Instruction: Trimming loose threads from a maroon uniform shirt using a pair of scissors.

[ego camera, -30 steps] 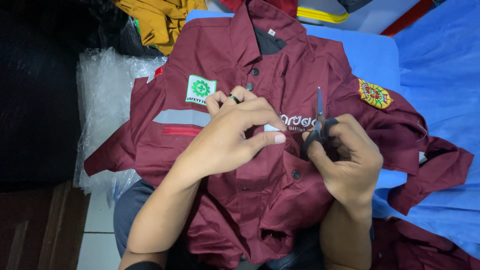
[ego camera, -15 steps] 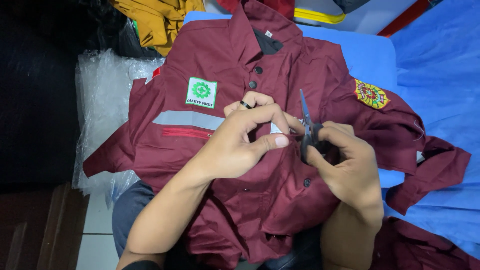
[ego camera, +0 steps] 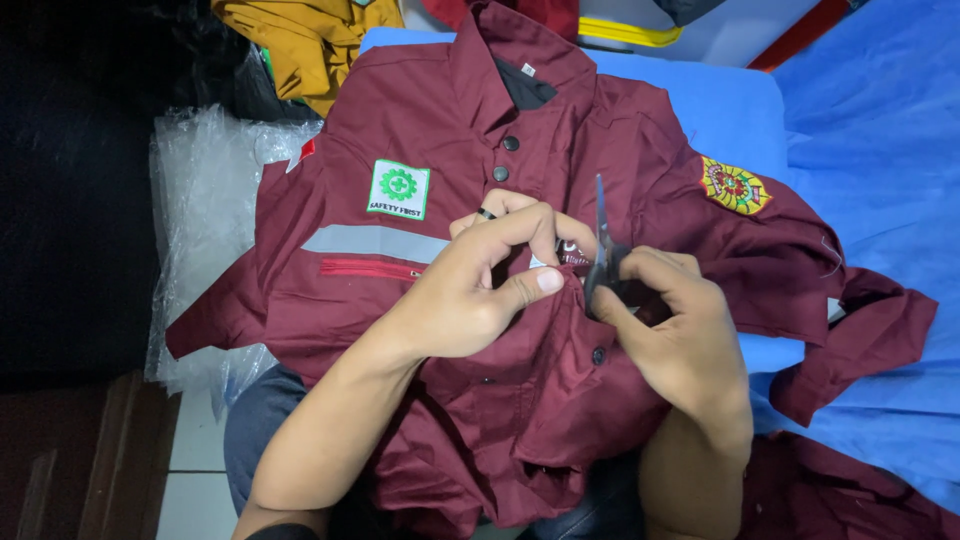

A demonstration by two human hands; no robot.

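The left hand (ego camera: pixel 470 290) pinches the maroon shirt (ego camera: pixel 400 300) on the lap while the right hand (ego camera: pixel 675 320) grips small scissors (ego camera: pixel 603 240); best keep the fabric taut and snip close.

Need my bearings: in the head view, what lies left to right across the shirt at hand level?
Clear plastic bag → green patch → left hand → snips → right hand → round sleeve badge → blue cloth.

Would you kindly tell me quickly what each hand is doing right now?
Left hand: closed, pinching the front of the maroon cotton work shirt.
Right hand: closed around small dark metal thread snips, blades pointing up.
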